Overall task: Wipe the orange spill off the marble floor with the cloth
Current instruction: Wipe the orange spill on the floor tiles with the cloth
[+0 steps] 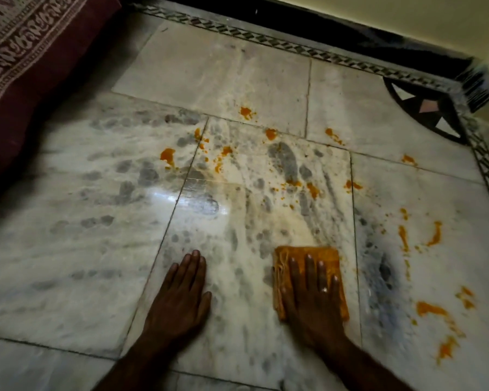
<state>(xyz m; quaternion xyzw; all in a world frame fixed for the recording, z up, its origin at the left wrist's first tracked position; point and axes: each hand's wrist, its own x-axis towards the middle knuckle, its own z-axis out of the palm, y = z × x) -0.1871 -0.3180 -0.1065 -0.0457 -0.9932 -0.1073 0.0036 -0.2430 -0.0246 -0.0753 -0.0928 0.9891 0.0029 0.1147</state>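
Note:
A folded orange cloth [288, 261] lies flat on the white marble floor [96, 221], low and right of centre. My right hand [312, 294] presses on it with straight, spread fingers. My left hand [181, 294] rests flat on the bare marble to the cloth's left. The orange spill [432, 307] shows as scattered blobs and streaks: a band across the middle of the floor beyond the cloth, and thicker smears to the cloth's right. A pale wet smear runs from the cloth up toward the middle blobs.
A dark red patterned bedcover [26, 66] hangs along the left edge. A black patterned inlay border [294, 46] runs along the far wall and down the right side, with a dark corner motif [426, 108]. A cream wall [378, 15] stands behind it.

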